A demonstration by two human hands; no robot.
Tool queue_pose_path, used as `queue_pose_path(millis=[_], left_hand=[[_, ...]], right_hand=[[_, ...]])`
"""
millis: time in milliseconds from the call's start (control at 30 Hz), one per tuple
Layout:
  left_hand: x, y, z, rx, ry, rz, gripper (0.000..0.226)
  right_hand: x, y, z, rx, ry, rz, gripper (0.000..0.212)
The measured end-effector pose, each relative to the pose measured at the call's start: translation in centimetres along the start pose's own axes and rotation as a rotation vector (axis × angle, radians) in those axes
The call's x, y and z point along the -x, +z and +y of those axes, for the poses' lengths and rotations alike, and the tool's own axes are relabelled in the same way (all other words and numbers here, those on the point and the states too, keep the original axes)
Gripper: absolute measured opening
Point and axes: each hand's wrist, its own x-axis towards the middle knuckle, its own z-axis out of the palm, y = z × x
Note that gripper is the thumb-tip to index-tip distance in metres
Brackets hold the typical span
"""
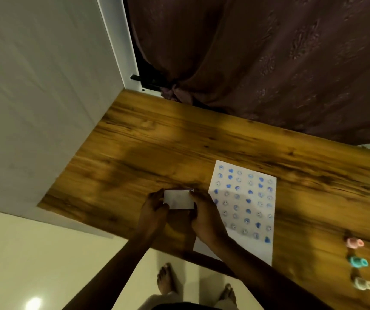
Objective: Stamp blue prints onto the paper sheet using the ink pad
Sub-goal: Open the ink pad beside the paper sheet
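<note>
Paper sheet nearly filled with blue prints; stamping judged almost complete. Both hands' fingers clasp the ink pad case.

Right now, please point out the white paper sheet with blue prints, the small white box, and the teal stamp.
White paper sheet with blue prints (244,199): head view, printed middle.
Small white rectangular box (178,199): head view, top face.
Teal plastic stamp (358,262): head view, body.

Wooden table, maroon curtain, seemingly tied.
</note>
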Motion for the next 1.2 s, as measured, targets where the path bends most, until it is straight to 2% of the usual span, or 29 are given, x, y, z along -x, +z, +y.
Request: queue_pose_path(millis=[100,300,467,567,667,800,1200], left_hand=[[-0.1,-0.3,-0.1,-0.139,0.094,-0.045,0.045],[-0.3,-1.3,-0.4,-0.349,0.256,-0.087,0.061],[-0.8,-2.0,-0.2,-0.394,0.349,-0.102,0.06],[-1.0,-2.3,-0.1,-0.427,0.313,-0.113,0.058],[-1.3,-2.6,0.3,-0.458,0.293,-0.126,0.06],[-1.6,-2.9,0.9,-0.444,0.273,-0.141,0.065],[-1.8,-3.1,1.0,-0.421,0.316,-0.17,0.06]], right_hand=[[-0.5,-0.6,0.6,0.108,-0.065,-0.029,0.06],[-1.9,-2.4,1.6,0.309,-0.297,-0.097,0.051],[-3.2,-3.7,1.8,0.298,-0.387,-0.161,0.049],[-3.8,-4.6,2.2,0.214,-0.385,-0.196,0.047],[-4.4,-5.0,2.3,0.093,-0.391,-0.159,0.038],[-5.3,-5.3,1.7,-0.151,-0.243,-0.252,0.032],[-7.9,-4.6,1.3,-0.229,-0.153,-0.105,0.014]])
